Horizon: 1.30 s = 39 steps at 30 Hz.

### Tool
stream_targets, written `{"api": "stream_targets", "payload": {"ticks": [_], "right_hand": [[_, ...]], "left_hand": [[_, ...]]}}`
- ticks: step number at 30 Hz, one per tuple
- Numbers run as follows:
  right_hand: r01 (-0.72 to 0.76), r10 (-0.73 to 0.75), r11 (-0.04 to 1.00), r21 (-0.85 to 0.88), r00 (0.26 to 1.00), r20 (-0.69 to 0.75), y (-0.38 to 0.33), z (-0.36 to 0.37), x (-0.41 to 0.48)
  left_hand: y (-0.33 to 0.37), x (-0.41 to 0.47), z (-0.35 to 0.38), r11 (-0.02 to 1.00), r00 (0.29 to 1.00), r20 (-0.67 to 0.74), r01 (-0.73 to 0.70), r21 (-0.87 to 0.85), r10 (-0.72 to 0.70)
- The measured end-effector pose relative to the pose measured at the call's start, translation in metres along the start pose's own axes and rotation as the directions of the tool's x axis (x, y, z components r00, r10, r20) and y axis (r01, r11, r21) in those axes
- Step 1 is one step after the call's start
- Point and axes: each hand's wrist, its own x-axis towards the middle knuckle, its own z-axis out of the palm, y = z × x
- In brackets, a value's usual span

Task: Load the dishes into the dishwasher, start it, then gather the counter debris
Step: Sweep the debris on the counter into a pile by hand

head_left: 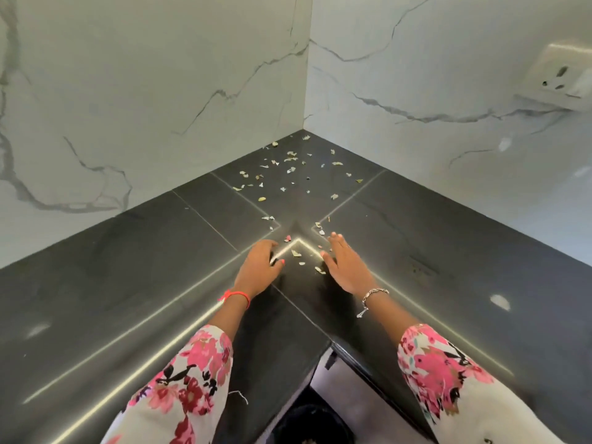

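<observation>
Sleeves: nearest us, the floral left sleeve (198, 373) and right sleeve (442, 363) reach in over the front edges of the counter (128, 267), one on each side of its inner corner.
Wrists: we see a red thread (237, 296) on the left and a silver chain (373, 296) on the right.
Left hand (259, 267): it rests on the counter beyond the inner corner with its fingers curled under and their tips down on the stone; we see no scrap in its grip.
Right hand (346, 267): it is spread wide, with straight fingers pointing toward the back corner, and lies low on the counter, close beside the left hand.
Debris (290, 169): we find small pale and greenish scraps loose on the counter. Most are scattered toward the back corner, where the walls meet. A few lie between the two hands, and some lie just past the fingertips.
Counter: it is dark, L-shaped stone with thin seams crossing just beyond the hands. Two bright lines of reflected light run along it and meet between the hands.
Walls (160, 91): white veined marble rises from both back edges.
Socket (557, 78): we see it on the right wall, well apart from the debris.
</observation>
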Motion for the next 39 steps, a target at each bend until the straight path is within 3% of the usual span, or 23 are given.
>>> {"api": "stream_targets", "payload": {"ticks": [4,7,9,13,17,28,34,39], "right_hand": [[-0.123,0.124,0.992,-0.029,0.992,0.024,0.015,0.017,0.042],[-0.253,0.248,0.954,-0.163,0.967,-0.048,0.012,0.042,0.054],[-0.179,0.174,0.96,-0.214,0.984,-0.043,-0.002,0.055,0.051],[-0.013,0.014,0.999,-0.041,1.0,0.018,-0.013,0.052,0.064],[-0.06,0.061,0.997,0.053,0.998,-0.021,0.016,0.02,0.123],[-0.061,0.061,0.998,-0.004,0.996,-0.059,0.094,-0.037,0.307],[0.086,-0.085,0.996,0.034,0.996,-0.016,0.095,-0.037,0.425],[0.146,-0.149,0.988,0.047,0.985,0.082,0.083,-0.029,0.507]], "left_hand": [[-0.033,0.042,-0.008,0.996,0.999,-0.041,0.039,0.083,-0.035],[-0.05,0.066,-0.011,0.981,0.993,-0.086,0.092,0.169,-0.078],[-0.056,0.076,-0.01,0.968,0.989,-0.098,0.128,0.216,-0.108],[-0.058,0.092,-0.002,0.951,0.986,-0.106,0.152,0.271,-0.127],[-0.056,0.127,-0.006,0.97,0.987,-0.103,0.139,0.201,-0.12],[-0.075,0.291,-0.032,0.98,1.0,-0.022,0.01,0.198,-0.005],[-0.1,0.38,-0.042,0.99,1.0,0.014,0.011,0.141,-0.013],[-0.132,0.395,-0.043,0.997,0.999,-0.003,-0.044,0.062,0.044]]}}
